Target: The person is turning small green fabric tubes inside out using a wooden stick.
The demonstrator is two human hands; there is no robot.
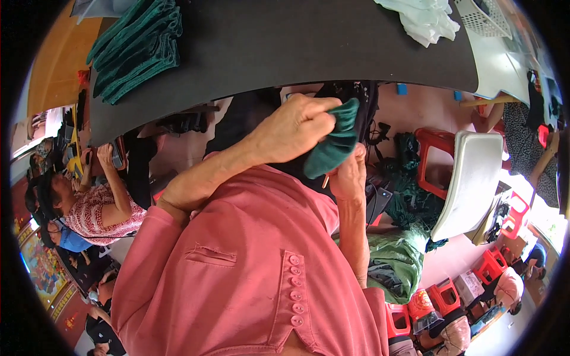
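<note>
A gathered piece of dark green velvet fabric (333,148) hangs in front of me, below the table's near edge. My left hand (300,127) reaches across from the left, its fingers closed in a fist on the upper end of this cloth. Behind and under the fabric's lower right side is my right hand (349,172), its fingers curled closed. A thin pale stick (325,181) pokes out beside them; the fabric hides most of what that hand grips. On the table's left part lies a stack of folded green velvet pieces (139,53).
The dark table (285,44) spans the front, with a white plastic bag (424,21) and white basket (484,18) at far right. Right of me stand a red stool (436,160), a white board-like panel (469,178) and a green bag (395,261). A person (98,204) works at left.
</note>
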